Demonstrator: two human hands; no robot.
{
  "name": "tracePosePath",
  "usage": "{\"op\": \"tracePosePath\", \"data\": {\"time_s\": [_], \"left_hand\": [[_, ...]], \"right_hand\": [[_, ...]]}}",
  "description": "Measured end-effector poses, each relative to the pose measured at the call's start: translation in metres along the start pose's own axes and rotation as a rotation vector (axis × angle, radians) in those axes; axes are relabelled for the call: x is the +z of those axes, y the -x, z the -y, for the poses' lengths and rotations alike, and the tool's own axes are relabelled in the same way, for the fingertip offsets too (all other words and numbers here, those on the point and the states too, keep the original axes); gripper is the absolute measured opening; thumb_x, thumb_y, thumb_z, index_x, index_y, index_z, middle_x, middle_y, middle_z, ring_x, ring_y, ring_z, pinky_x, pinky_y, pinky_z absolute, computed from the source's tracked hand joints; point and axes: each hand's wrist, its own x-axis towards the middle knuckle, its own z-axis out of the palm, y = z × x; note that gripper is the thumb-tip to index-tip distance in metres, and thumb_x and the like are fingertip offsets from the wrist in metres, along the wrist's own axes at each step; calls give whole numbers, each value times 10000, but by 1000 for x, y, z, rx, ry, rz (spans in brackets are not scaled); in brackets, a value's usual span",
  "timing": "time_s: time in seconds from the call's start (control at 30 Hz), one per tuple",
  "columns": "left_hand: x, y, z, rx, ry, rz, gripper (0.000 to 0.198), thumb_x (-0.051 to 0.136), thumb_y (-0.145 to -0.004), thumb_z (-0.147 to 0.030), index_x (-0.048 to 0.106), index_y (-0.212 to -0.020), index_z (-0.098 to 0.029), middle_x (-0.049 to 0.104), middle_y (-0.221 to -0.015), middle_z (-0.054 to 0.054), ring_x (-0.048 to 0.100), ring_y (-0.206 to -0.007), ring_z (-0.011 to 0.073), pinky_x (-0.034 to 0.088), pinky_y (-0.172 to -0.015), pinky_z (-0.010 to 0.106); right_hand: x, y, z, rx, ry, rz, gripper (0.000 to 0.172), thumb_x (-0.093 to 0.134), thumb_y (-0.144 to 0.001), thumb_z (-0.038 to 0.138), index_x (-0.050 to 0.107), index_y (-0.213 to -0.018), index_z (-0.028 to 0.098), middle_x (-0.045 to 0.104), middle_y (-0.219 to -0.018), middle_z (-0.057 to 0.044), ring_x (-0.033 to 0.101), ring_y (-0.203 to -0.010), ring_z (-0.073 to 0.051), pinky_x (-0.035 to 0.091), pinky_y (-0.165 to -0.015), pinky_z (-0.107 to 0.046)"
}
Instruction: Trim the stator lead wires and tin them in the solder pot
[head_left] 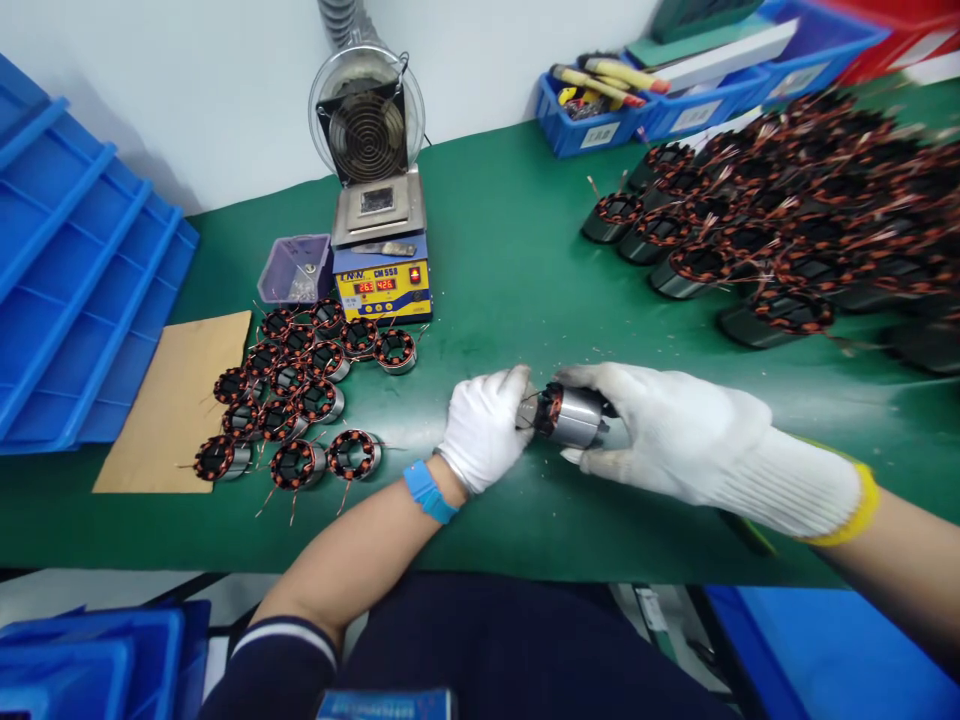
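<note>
Both my hands wear white gloves over the green mat (pixel 525 280). My right hand (pixel 675 435) wraps round a silver motor stator (pixel 574 415) with copper windings, lying on its side. My left hand (pixel 487 425), with a blue wristband, is curled and pinches at the stator's wound left end. A group of several similar stators (pixel 300 400) stands upright to the left of my hands. A large heap of dark stators (pixel 787 220) lies at the right rear.
A yellow and blue solder pot (pixel 382 270) with red digits stands at the back, a fume fan (pixel 367 125) behind it. A small clear box (pixel 296 270), brown cardboard sheet (pixel 176 400), blue trays (pixel 75 260) at left, blue bins (pixel 592 120) at the rear.
</note>
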Motion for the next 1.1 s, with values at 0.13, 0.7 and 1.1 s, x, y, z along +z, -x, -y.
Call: {"op": "tracePosePath", "data": {"time_s": [0.13, 0.7, 1.1], "left_hand": [[-1, -1, -1, 1, 2, 13, 646, 689, -852, -248, 481, -1449, -114, 716, -1259, 156, 702, -1064, 297, 576, -891, 436], [-4, 0, -2, 29, -45, -11, 573, 689, -896, -313, 520, -1414, -135, 724, -1257, 153, 721, -1041, 291, 590, -893, 421], [1, 3, 1, 44, -58, -64, 596, 706, -865, -281, 509, -1408, -136, 722, -1253, 156, 720, -1027, 289, 591, -871, 430]], "right_hand": [[1, 0, -9, -118, -45, -1, 575, 712, -769, 342, 641, -1318, 185, 760, -1130, -157, 754, -944, -344, 618, -776, -472], [-13, -8, 14, 158, -2, 39, 577, 677, -821, 484, 665, -1346, 244, 794, -1102, -126, 773, -904, -363, 588, -649, -423], [-19, 3, 5, 41, -88, -165, 611, 716, -746, 438, 673, -1285, 154, 753, -1128, -180, 737, -963, -364, 610, -817, -483]]}}
